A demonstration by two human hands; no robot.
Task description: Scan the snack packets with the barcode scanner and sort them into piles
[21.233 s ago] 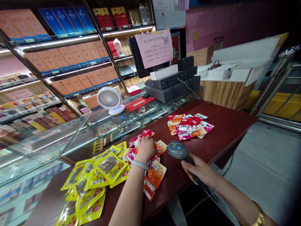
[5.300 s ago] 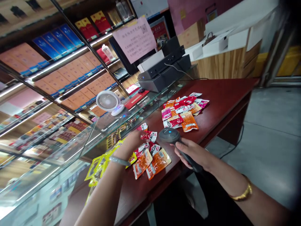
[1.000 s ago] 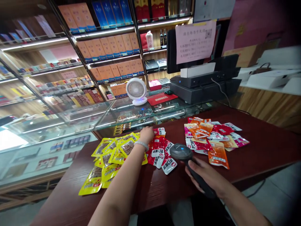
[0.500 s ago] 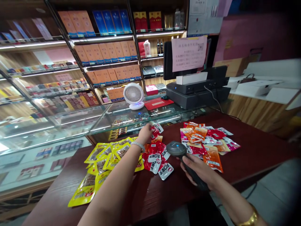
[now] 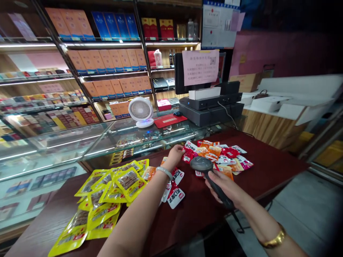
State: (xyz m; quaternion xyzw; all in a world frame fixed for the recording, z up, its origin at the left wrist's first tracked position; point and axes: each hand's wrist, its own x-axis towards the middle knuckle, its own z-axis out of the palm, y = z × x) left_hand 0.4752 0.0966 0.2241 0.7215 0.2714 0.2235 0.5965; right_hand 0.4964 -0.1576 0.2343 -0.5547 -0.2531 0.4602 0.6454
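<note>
My left hand (image 5: 175, 157) pinches the edge of a red and white snack packet (image 5: 189, 151) beside the right-hand pile. In my right hand (image 5: 223, 187) is a black handheld barcode scanner (image 5: 202, 164), its handle wrapped by the fingers and its head toward the left. Behind the scanner lies a heap of orange, red and white snack packets (image 5: 227, 155). Under my left forearm sit more red and white packets (image 5: 176, 198), partly hidden by the arm. Several yellow snack bags (image 5: 107, 194) are piled at the left on the dark red table (image 5: 198, 217).
Past the table runs a glass display counter (image 5: 107, 135) with a white fan (image 5: 141, 111), a red mat (image 5: 170, 120) and a cash register (image 5: 211, 107) on it. Boxed goods fill the shelves (image 5: 104, 73) behind. White boxes (image 5: 268, 103) stand at the right.
My left hand has moved right with the red and white packet, from above the middle packets to the right-hand pile. The camera view has turned slightly right. The scanner stays in my right hand.
</note>
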